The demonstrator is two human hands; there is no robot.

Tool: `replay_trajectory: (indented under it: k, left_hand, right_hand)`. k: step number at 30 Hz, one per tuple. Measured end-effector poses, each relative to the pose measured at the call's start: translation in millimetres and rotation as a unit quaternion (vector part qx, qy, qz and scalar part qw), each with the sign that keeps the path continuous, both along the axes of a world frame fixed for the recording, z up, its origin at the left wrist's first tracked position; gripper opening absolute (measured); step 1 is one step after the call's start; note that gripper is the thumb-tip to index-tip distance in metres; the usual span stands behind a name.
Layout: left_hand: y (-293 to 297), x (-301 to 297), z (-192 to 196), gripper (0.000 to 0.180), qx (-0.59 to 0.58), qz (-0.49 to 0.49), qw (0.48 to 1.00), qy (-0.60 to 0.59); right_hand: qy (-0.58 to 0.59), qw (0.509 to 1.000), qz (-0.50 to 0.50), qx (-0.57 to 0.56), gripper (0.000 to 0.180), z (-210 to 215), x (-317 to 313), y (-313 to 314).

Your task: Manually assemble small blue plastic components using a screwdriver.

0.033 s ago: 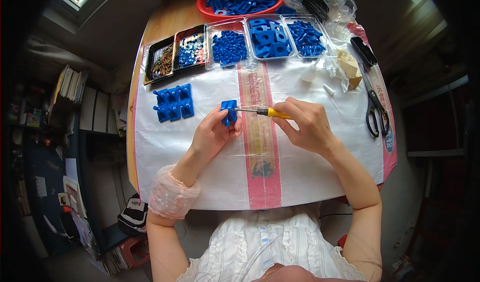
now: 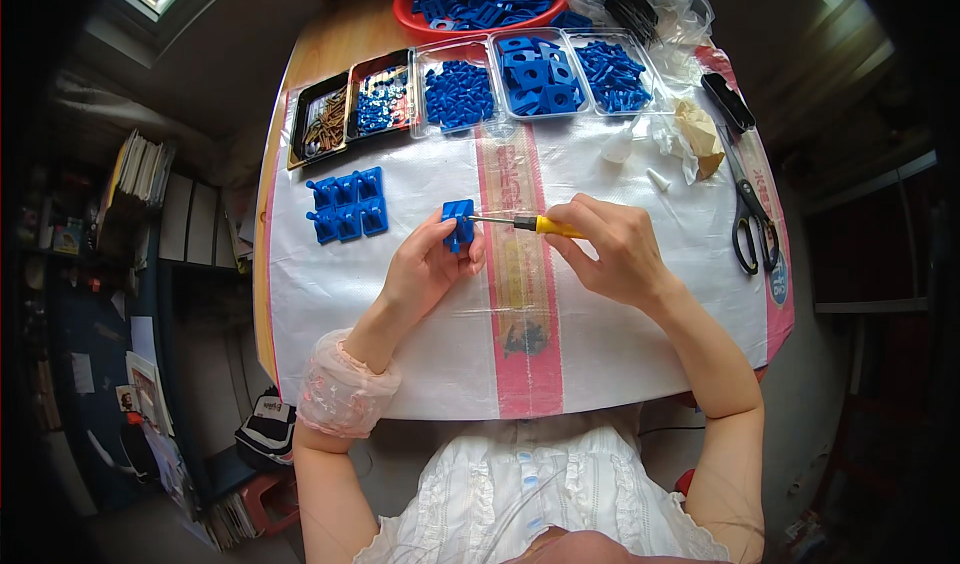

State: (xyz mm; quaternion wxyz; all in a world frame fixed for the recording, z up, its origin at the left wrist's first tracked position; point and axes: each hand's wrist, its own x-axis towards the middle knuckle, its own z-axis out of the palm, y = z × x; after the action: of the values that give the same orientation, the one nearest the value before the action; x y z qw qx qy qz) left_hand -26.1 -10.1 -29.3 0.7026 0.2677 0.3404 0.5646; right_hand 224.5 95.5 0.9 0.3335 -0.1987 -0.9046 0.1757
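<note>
My left hand (image 2: 425,259) is closed around a small blue plastic part (image 2: 458,222), held just above the white sheet. In my right hand (image 2: 615,244) is a screwdriver (image 2: 555,227) with a yellow and black handle, gripped between thumb and fingers. Its metal shaft points left, and the tip meets the right side of the blue part. Whether a screw sits under the tip is too small to tell. Left of my left hand, several similar blue assemblies (image 2: 347,205) with pegs lie grouped in rows.
Along the far side stand a tray of brownish screws (image 2: 325,124), a tray of small metal and blue pieces (image 2: 383,99), and clear boxes of blue parts (image 2: 460,94). Behind them is a red basin (image 2: 405,14). Scissors (image 2: 748,224) and crumpled brown paper (image 2: 700,142) lie at right.
</note>
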Motion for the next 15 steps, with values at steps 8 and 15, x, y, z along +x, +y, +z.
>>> replay_trajectory:
  k: [8,15]
  left_hand:
    - [0.3,-1.6,-1.5,0.025,0.005,-0.014,1.0,-0.007]
    - [0.3,2.9,3.9,0.028,-0.012,0.003,1.0,0.027]
  right_hand:
    - [0.025,1.0,-0.008,-0.012,0.016,-3.4,-1.1,1.1]
    - [0.054,0.998,0.008,-0.036,0.018,-1.2,-1.0,1.0]
